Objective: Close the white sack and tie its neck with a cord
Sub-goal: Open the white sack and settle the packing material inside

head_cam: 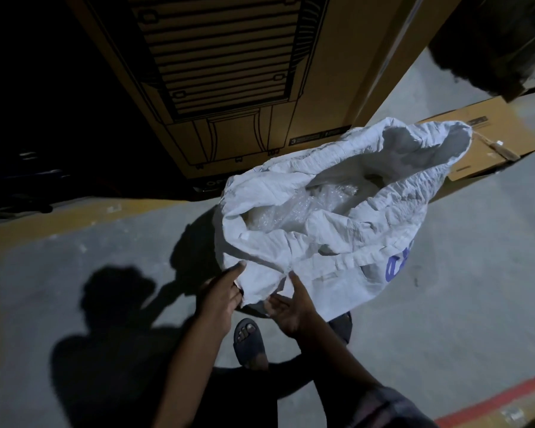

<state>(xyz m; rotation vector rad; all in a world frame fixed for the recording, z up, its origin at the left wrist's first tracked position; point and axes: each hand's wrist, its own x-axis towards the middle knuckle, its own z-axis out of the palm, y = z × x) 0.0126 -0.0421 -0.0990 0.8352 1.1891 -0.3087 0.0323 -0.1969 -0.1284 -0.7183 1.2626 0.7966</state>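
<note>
White woven-plastic sack (331,217), crinkled and printed with blue letters, stands on the grey concrete floor (445,288) just ahead of both hands, its mouth gaping over clear bubble wrap (294,208). Left hand (221,296) pinches the near rim; right hand (292,307), fingers straight, touches the cloth beside it. The limp, slick weave should gather easily and looks light; take it high around the rim to bunch a neck. No cord shows. Behind the sack stands a tall brown cardboard carton (229,72).
</note>
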